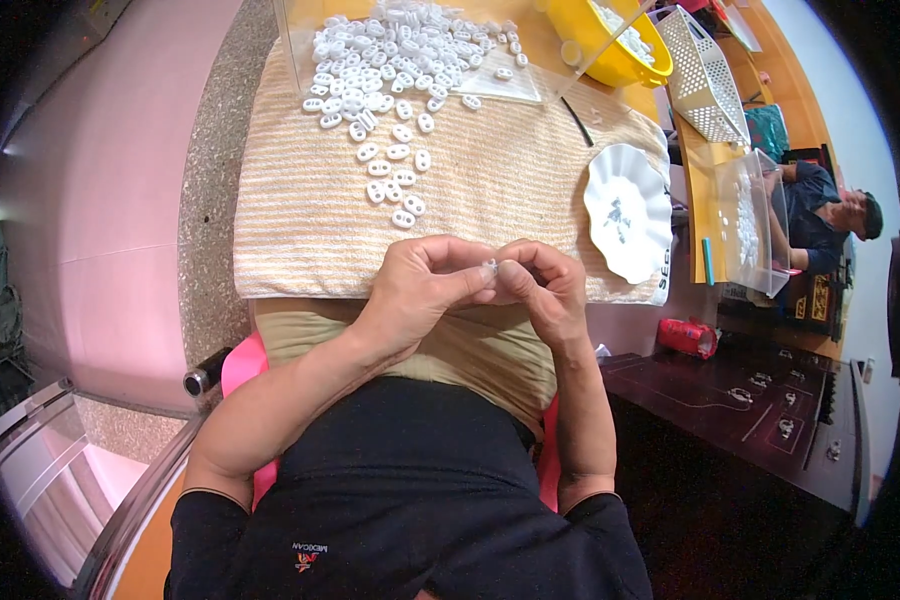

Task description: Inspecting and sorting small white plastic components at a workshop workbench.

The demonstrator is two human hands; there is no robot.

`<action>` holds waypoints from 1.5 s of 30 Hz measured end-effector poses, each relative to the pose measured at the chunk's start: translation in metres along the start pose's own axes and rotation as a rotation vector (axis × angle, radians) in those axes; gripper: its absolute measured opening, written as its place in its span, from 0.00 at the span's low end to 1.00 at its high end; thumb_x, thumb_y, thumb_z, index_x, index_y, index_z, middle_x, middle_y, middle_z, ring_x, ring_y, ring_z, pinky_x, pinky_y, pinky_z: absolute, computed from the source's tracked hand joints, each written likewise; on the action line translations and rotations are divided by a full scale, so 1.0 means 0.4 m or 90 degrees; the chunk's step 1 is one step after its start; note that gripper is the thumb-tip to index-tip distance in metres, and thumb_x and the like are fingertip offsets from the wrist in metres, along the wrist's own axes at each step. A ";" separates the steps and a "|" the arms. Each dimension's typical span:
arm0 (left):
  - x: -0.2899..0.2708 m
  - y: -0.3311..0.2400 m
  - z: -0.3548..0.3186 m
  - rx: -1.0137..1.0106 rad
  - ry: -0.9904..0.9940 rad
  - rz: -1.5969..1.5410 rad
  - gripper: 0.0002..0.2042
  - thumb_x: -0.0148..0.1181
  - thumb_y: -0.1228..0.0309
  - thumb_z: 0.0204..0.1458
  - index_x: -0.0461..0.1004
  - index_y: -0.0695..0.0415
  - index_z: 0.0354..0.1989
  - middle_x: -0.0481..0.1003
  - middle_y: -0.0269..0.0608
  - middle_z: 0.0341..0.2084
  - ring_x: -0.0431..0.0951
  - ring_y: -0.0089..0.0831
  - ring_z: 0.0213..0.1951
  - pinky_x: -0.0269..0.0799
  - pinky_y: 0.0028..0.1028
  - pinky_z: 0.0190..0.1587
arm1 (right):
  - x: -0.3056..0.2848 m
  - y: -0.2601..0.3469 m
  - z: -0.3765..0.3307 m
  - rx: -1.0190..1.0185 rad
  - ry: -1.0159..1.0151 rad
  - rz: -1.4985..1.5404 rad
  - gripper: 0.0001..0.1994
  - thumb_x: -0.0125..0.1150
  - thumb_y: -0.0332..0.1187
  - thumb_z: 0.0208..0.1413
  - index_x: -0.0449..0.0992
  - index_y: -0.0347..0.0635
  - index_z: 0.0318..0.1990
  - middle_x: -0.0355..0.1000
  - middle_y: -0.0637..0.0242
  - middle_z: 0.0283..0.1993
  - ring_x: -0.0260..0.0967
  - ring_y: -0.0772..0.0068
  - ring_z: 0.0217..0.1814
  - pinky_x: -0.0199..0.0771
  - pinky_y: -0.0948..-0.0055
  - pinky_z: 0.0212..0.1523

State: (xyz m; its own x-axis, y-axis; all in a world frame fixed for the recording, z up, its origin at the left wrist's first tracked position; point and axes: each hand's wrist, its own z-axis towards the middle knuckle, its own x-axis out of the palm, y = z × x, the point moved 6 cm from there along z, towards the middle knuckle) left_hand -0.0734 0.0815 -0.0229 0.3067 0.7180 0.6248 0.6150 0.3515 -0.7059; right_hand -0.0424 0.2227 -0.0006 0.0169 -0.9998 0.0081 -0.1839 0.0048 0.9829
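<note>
My left hand (417, 292) and my right hand (550, 293) meet over the near edge of the striped towel. Thumbs and fingertips of both pinch a small white piece (490, 266), mostly hidden by the fingers. Beyond them, several loose white oval pieces (398, 152) with two holes each trail toward me from a big heap (390, 55) of the same kind. To the right of my right hand lies a white scalloped plate (650, 215) with small grey bits (618, 218) in its middle.
The striped towel (510, 180) covers the table. A thin black strip (577, 121) lies near the plate. A yellow basin (595, 50) and a white perforated basket (705, 80) stand at the far right. Beside them, a person (830, 205) sits at a clear box (755, 225) of white pieces.
</note>
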 end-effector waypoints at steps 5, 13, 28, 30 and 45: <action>0.003 0.000 -0.002 0.005 0.007 -0.004 0.08 0.61 0.77 0.52 0.76 0.65 0.40 0.77 0.39 0.30 0.77 0.22 0.32 0.75 0.21 0.37 | 0.005 0.006 -0.002 -0.023 -0.002 -0.083 0.07 0.55 0.29 0.61 0.74 0.33 0.37 0.72 0.73 0.30 0.67 0.86 0.33 0.69 0.85 0.35; -0.004 0.001 -0.009 0.034 -0.001 0.044 0.09 0.60 0.78 0.52 0.75 0.66 0.41 0.77 0.40 0.32 0.77 0.23 0.32 0.75 0.21 0.37 | 0.014 -0.011 -0.008 -0.001 -0.036 -0.048 0.08 0.56 0.31 0.60 0.74 0.34 0.34 0.71 0.75 0.28 0.63 0.90 0.31 0.63 0.86 0.31; -0.009 -0.024 -0.005 0.004 -0.021 -0.088 0.09 0.60 0.79 0.51 0.75 0.64 0.41 0.77 0.39 0.31 0.78 0.23 0.32 0.77 0.22 0.36 | 0.003 0.077 0.029 0.037 -0.034 -0.068 0.09 0.56 0.30 0.60 0.74 0.31 0.38 0.73 0.67 0.32 0.72 0.81 0.32 0.74 0.82 0.33; -0.010 -0.027 -0.005 -0.008 -0.030 -0.108 0.09 0.60 0.79 0.51 0.74 0.64 0.41 0.77 0.39 0.31 0.78 0.23 0.31 0.77 0.22 0.36 | -0.024 0.085 0.064 -0.018 -0.055 -0.120 0.08 0.57 0.30 0.59 0.74 0.30 0.36 0.72 0.68 0.28 0.69 0.80 0.30 0.75 0.78 0.35; -0.021 -0.043 -0.007 -0.010 -0.053 -0.128 0.09 0.61 0.79 0.51 0.74 0.63 0.40 0.76 0.39 0.30 0.78 0.24 0.32 0.77 0.22 0.38 | -0.003 0.143 0.390 -0.257 -0.128 -0.708 0.09 0.56 0.34 0.52 0.77 0.39 0.35 0.73 0.56 0.38 0.71 0.49 0.39 0.70 0.57 0.41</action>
State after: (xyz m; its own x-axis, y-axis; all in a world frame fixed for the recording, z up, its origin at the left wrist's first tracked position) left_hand -0.0846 0.0677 -0.0153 0.1156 0.6818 0.7224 0.6688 0.4843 -0.5641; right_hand -0.2061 0.2214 0.0270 -0.1891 -0.4452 -0.8752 0.1565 -0.8936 0.4208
